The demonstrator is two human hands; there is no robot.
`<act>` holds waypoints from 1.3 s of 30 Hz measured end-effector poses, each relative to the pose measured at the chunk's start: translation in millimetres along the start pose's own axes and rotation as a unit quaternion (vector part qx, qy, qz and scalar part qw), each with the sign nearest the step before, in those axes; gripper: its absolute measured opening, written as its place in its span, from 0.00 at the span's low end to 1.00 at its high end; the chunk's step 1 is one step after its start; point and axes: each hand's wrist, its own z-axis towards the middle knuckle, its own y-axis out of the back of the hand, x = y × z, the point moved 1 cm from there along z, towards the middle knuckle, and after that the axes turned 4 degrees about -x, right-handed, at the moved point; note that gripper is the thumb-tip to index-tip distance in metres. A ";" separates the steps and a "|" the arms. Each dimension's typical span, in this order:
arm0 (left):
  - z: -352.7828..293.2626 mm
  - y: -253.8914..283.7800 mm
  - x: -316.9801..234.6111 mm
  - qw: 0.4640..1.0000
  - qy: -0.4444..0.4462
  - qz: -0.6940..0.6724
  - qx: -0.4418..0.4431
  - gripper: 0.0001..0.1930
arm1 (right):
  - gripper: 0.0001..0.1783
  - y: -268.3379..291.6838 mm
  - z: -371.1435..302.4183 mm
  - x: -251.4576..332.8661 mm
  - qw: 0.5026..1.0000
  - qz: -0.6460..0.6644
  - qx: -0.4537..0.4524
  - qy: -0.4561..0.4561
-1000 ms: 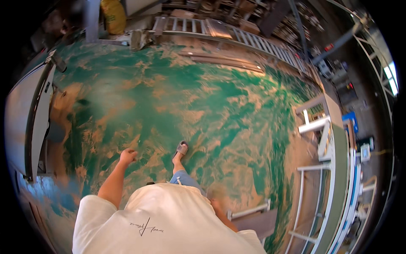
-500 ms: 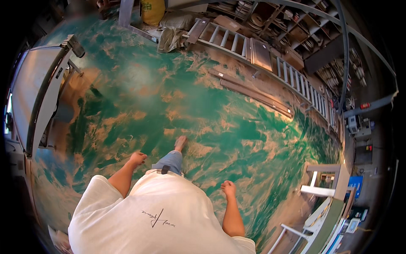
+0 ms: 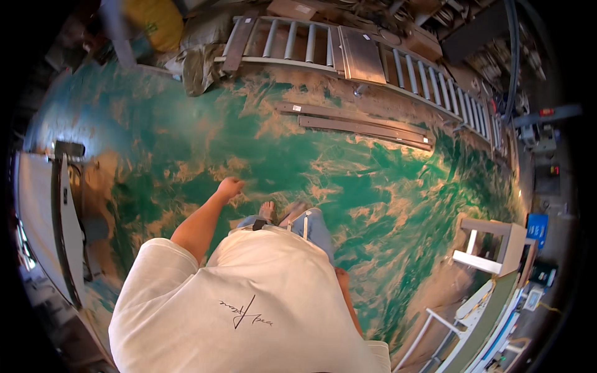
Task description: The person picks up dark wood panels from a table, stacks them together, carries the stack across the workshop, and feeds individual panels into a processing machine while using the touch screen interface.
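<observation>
My left hand point(image 3: 231, 186) swings forward over the dusty green floor point(image 3: 280, 168), its fingers curled in and nothing visible in them. Beside my hip, my right hand point(image 3: 341, 274) is mostly hidden by the white shirt, so its fingers do not show. Both feet point(image 3: 267, 210) are on the floor below me, under blue jeans with a pale drawstring. Neither hand touches any object that I can see. Long brown boards point(image 3: 360, 127) lie flat on the floor, ahead and to the right.
A roller conveyor point(image 3: 298, 40) with brown panels point(image 3: 362, 56) on it runs along the far side. To the left stands a pale machine table point(image 3: 46, 217). A framed stand point(image 3: 491, 245) and a machine with a green bed point(image 3: 494, 323) are at the right. A yellow sack point(image 3: 158, 23) sits far left.
My view has turned toward the right and moved nearer the conveyor. My left hand has swung forward, while the right has drawn back beside my body. A second foot has come into view.
</observation>
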 end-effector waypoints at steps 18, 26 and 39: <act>253.9 -43.6 -415.5 0.988 0.009 0.155 -0.018 0.20 | 0.13 129.8 553.6 259.5 0.905 0.385 -0.024 -0.180; 429.8 -55.7 -548.1 0.974 -0.020 0.222 0.049 0.21 | 0.16 178.7 728.1 403.9 0.893 0.415 -0.026 -0.174; 920.6 -235.4 -737.6 0.988 0.121 0.059 0.071 0.24 | 0.20 176.8 1148.1 526.8 0.929 0.360 -0.017 -0.086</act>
